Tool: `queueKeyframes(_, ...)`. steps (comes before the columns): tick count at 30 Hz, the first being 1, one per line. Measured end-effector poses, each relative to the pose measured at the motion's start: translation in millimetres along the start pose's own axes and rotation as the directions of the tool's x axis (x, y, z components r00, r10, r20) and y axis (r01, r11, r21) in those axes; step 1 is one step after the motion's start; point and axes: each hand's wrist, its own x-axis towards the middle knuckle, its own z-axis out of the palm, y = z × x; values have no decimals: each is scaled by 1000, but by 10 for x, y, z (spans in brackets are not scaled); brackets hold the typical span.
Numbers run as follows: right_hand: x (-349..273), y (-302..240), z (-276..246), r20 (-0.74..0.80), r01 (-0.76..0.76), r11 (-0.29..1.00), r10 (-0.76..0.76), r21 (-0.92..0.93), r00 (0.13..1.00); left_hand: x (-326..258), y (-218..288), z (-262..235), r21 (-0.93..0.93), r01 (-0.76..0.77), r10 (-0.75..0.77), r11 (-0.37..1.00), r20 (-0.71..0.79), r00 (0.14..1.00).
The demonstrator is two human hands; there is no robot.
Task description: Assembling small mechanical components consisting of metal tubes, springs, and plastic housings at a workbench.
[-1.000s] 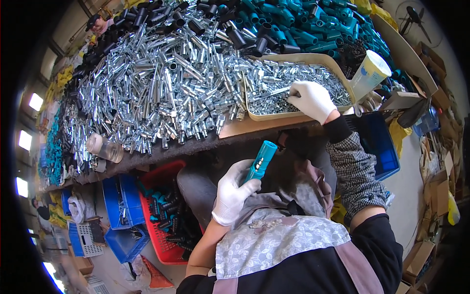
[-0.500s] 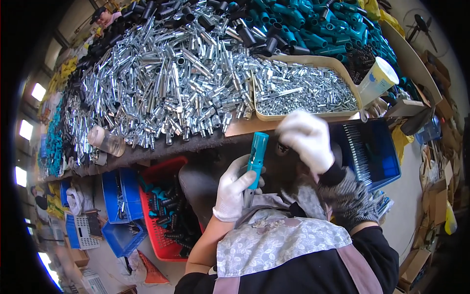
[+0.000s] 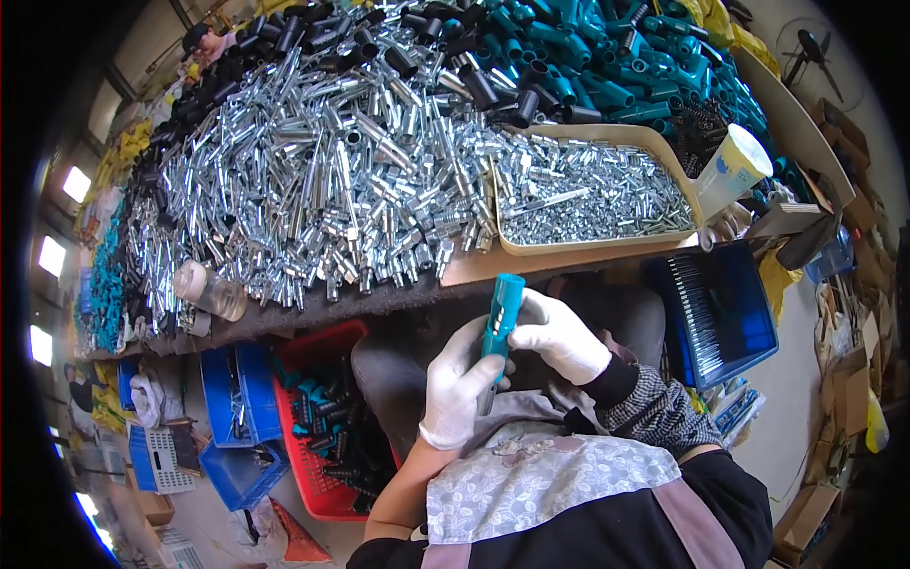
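Note:
My gloved left hand (image 3: pixel 455 384) is wrapped round a teal plastic tube-shaped handle (image 3: pixel 505 302), which stands nearly upright with its top leaning slightly right. A slot with pale metal shows in its side. From below the fingers a grey metal shaft (image 3: pixel 486 400) sticks out. My gloved right hand (image 3: pixel 566 341) is closed against the right side of the handle, thumb and fingers pinched near the slot. Whatever small thing those fingers may hold is hidden.
Loose metal parts (image 3: pixel 313 180) are heaped on the bench, with teal handles (image 3: pixel 578 57) behind. A cream tray (image 3: pixel 597 245) holds small metal pieces. A cup (image 3: pixel 735 171) and bottle (image 3: pixel 209 290) stand near the edge. Below are a red basket (image 3: pixel 327 512) and blue bins (image 3: pixel 773 332).
My right hand has come down and left from near the tray's front edge to the side of the teal handle. My left hand keeps its hold, with the handle slightly lower.

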Motion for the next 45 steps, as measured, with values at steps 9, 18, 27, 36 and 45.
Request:
queueKeyframes(9,52,-204,37,98,-19,990,32,-138,995,84,-33,-84,-177,83,-67,981,91,994)
queueKeyframes(18,318,-382,260,137,95,923,-46,-373,989,100,60,-112,-230,-22,40,973,74,996)
queueKeyframes(27,1477,-1781,-932,395,230,-373,-461,-899,794,125,63,-201,-391,64,-55,918,34,998)
queueKeyframes(36,1736,-1901,-1687,229,-165,-585,-541,-794,809,21,37,-161,-327,112,-98,938,57,994)
queueKeyframes(45,227,-869,-370,-67,250,878,-302,-407,951,9,1,34,-134,156,-133,979,170,977)
